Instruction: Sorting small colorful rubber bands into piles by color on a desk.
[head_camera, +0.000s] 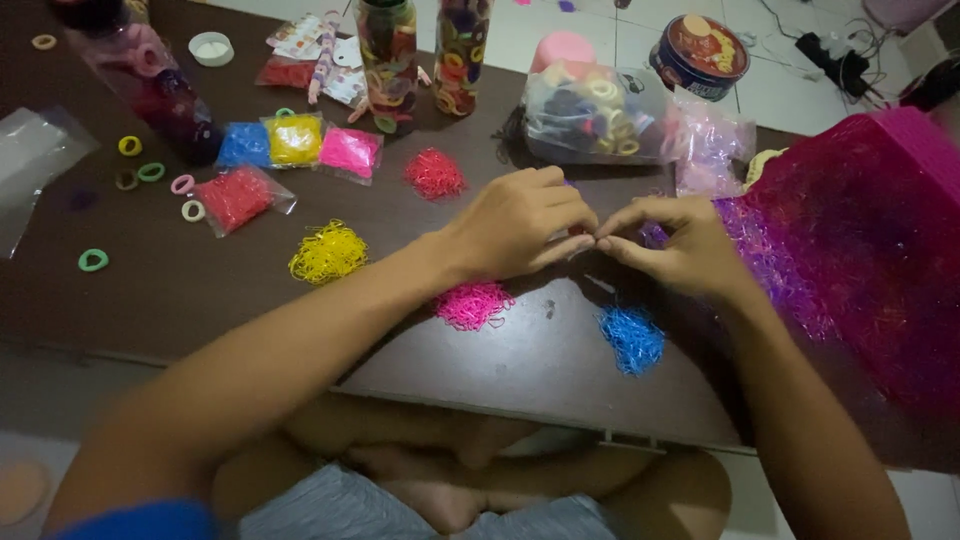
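Observation:
My left hand (520, 225) and my right hand (672, 245) meet fingertip to fingertip over the dark brown table (180, 290). Both pinch something very small between them; I cannot tell what it is. Loose piles of tiny rubber bands lie around the hands: pink (472, 303) under my left wrist, blue (632, 338) below my right hand, yellow (328, 252) to the left, red (435, 173) further back. A big heap of purple and magenta bands (850, 260) sits right of my right hand.
Small bags of red (238, 196), blue (243, 145), yellow (294, 139) and pink (350, 151) bands lie at the left. Two tall jars of hair ties (388, 55) stand at the back, beside a clear bag of hair ties (590, 112). Loose ring ties (93, 260) dot the left side.

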